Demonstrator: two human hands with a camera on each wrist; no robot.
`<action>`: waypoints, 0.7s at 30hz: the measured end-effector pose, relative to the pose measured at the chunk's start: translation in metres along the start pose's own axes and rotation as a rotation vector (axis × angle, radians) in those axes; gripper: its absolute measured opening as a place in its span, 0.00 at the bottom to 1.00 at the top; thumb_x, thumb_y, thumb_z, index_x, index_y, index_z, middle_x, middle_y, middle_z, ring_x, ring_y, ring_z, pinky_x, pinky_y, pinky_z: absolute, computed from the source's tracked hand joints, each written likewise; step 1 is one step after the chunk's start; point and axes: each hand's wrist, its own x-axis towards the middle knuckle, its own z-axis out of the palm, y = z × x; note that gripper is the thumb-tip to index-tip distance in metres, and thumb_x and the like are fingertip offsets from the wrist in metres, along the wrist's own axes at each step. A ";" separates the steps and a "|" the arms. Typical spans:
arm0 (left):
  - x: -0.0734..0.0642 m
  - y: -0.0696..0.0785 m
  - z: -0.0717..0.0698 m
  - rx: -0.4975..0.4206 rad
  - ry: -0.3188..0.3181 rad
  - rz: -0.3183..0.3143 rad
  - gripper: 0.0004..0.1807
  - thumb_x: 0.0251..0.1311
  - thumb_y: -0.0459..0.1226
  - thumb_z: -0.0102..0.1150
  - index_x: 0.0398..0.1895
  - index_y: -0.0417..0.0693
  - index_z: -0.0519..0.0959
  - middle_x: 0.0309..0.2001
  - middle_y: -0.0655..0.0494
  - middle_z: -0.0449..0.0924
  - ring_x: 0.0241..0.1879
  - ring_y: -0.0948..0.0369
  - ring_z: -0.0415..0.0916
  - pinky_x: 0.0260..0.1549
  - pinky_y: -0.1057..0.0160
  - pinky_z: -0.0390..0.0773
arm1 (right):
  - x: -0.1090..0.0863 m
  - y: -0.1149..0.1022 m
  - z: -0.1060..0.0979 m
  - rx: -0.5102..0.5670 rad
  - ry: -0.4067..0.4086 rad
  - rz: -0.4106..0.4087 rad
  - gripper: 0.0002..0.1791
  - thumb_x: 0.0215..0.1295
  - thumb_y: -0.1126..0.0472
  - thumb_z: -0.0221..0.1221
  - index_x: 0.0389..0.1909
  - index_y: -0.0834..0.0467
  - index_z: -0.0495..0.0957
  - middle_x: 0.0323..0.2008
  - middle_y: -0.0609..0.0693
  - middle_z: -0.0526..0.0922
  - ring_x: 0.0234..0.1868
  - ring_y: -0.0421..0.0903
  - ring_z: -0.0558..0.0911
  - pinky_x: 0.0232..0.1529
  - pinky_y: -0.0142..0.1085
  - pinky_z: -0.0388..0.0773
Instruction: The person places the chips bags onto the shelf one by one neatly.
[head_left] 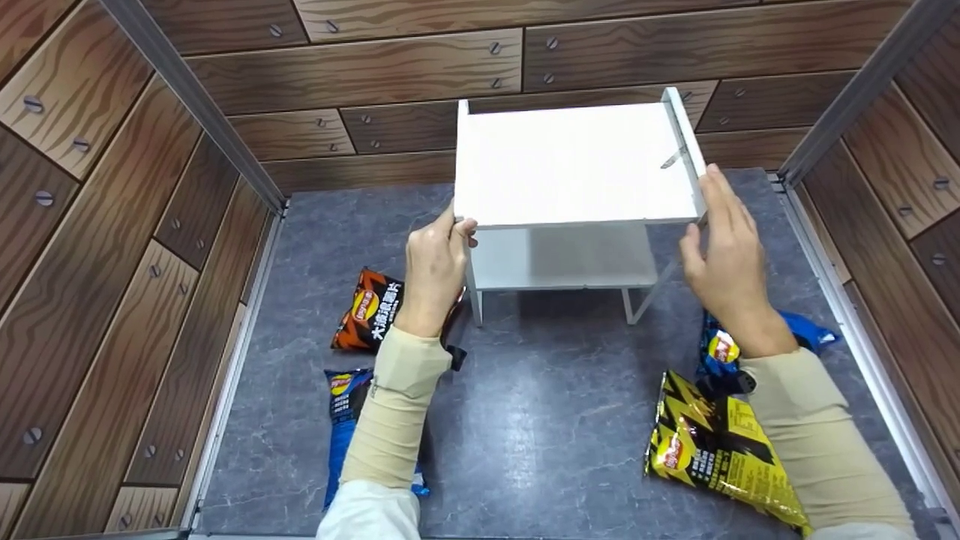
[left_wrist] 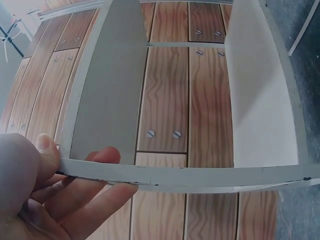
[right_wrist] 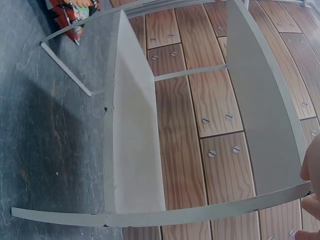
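Observation:
A white two-tier shelf with thin metal side frames stands toward the back of the floor. My left hand grips its near left corner, and in the left wrist view the thumb lies at the frame bar while the fingers curl around it. At the opposite side, my right hand rests with nearly straight fingers along the right side frame, thumb held apart. Only the fingertips show at the edge of the right wrist view, by the bar. The lower tier holds nothing visible.
An orange-and-black chip bag and a blue one lie left, partly behind my left arm. On the right are another blue bag and a yellow-and-black bag. Wood-patterned walls enclose the grey floor.

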 end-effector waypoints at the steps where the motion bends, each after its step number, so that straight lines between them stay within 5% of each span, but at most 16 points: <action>1: 0.000 0.000 0.000 0.001 0.003 0.001 0.19 0.68 0.45 0.54 0.50 0.41 0.83 0.27 0.50 0.87 0.27 0.57 0.85 0.31 0.62 0.84 | 0.000 0.000 0.000 0.003 0.003 0.000 0.33 0.65 0.73 0.53 0.72 0.63 0.63 0.75 0.57 0.62 0.74 0.59 0.65 0.74 0.56 0.59; 14: 0.001 -0.001 0.002 0.015 0.021 0.004 0.18 0.68 0.46 0.53 0.47 0.42 0.83 0.28 0.50 0.88 0.28 0.59 0.85 0.31 0.63 0.85 | -0.003 -0.004 -0.002 -0.017 -0.001 0.023 0.34 0.64 0.73 0.53 0.74 0.62 0.61 0.75 0.58 0.61 0.74 0.59 0.64 0.74 0.57 0.58; 21: -0.001 0.002 0.000 0.059 -0.035 -0.069 0.19 0.71 0.43 0.54 0.58 0.41 0.78 0.35 0.47 0.88 0.31 0.61 0.86 0.33 0.61 0.84 | -0.003 -0.003 0.002 0.010 0.019 0.007 0.34 0.63 0.74 0.53 0.72 0.63 0.63 0.75 0.58 0.62 0.74 0.58 0.64 0.73 0.56 0.61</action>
